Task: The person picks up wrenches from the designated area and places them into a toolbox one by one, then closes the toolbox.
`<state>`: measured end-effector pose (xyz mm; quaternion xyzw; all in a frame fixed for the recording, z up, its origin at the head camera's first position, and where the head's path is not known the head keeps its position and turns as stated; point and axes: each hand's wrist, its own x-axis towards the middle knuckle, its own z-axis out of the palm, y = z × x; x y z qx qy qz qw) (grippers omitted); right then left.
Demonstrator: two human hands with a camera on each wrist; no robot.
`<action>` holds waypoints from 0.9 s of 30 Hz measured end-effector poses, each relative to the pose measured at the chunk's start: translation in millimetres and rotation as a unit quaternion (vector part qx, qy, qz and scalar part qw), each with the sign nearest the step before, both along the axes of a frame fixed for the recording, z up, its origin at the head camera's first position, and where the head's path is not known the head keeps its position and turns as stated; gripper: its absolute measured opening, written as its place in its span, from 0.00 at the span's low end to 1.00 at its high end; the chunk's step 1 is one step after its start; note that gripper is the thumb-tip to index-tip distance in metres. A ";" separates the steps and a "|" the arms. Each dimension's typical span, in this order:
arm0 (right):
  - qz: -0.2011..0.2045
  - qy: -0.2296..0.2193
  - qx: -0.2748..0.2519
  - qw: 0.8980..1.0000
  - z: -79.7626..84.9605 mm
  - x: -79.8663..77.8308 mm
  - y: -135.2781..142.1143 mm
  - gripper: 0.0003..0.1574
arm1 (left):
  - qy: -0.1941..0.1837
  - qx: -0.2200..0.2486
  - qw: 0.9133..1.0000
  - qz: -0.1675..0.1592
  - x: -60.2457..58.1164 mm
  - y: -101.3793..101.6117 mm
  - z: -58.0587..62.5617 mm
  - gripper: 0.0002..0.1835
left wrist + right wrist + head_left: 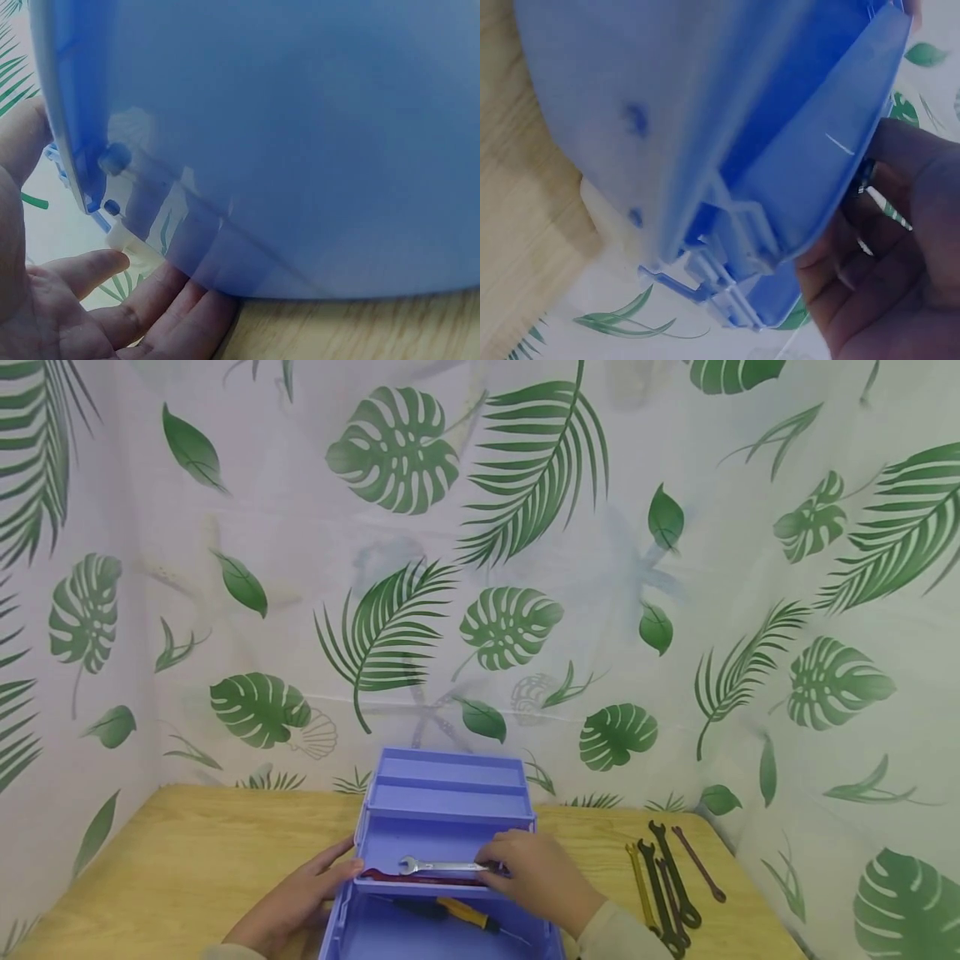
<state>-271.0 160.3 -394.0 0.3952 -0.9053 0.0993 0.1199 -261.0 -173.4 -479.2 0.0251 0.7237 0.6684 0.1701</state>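
Silver open-end wrench (442, 866) is in the lower tray (427, 837) of my blue toolbox (427, 941). My right hand (536, 872) pinches its right end and hides that part. My left hand (300, 893) isn't wrapped round anything: fingers spread along the toolbox's outer left side, thumb at the tray rim.

Around it: red wrench (427, 881) just in front, along the tray's front wall. Upper tray (450, 802) with a divider sits behind. Down in the main compartment, a screwdriver with a yellow-and-black handle (465, 912), shaft to the right, plus a dark handle (420, 907) at its left. 5 wrenches (677, 872) lie apart on the desk (225, 843), right of the toolbox: 2 black, 1 yellow, 2 dark reddish. Leaf-print backdrop (525, 710) behind the desk.

Orientation: silver wrench lies left-right, open jaw pointing left, roughly parallel to the red wrench and the tray's front wall.
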 end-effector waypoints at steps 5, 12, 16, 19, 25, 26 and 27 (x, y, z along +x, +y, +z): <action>-0.014 -0.041 0.030 0.999 8.1 -6.4 -6.4 0.03 | -0.001 0.010 1.000 -0.003 -0.5 -0.8 0.6 0.47; -0.029 -0.085 0.081 0.993 22.6 -13.8 -21.5 0.08 | 0.007 0.019 1.000 -0.012 -0.3 -0.4 -2.8 0.45; -0.028 -0.082 0.099 0.991 23.4 -16.5 -32.6 0.08 | 0.008 0.034 0.999 -0.021 -0.3 -1.1 -6.2 0.44; -0.026 -0.063 0.115 0.991 22.8 -17.4 -41.0 0.07 | 0.013 0.045 0.999 -0.027 0.4 -1.1 -6.8 0.44; -0.023 -0.051 0.128 0.990 24.2 -19.7 -54.7 0.06 | 0.012 0.046 0.999 -0.019 0.0 -1.8 -5.4 0.45; -0.021 -0.048 0.130 0.990 23.6 -20.6 -56.1 0.06 | 0.011 0.046 0.999 -0.019 -0.4 -2.2 -5.3 0.45; -0.019 -0.045 0.132 0.990 23.0 -21.6 -57.3 0.06 | 0.011 0.047 0.999 -0.019 -0.8 -2.9 -5.0 0.45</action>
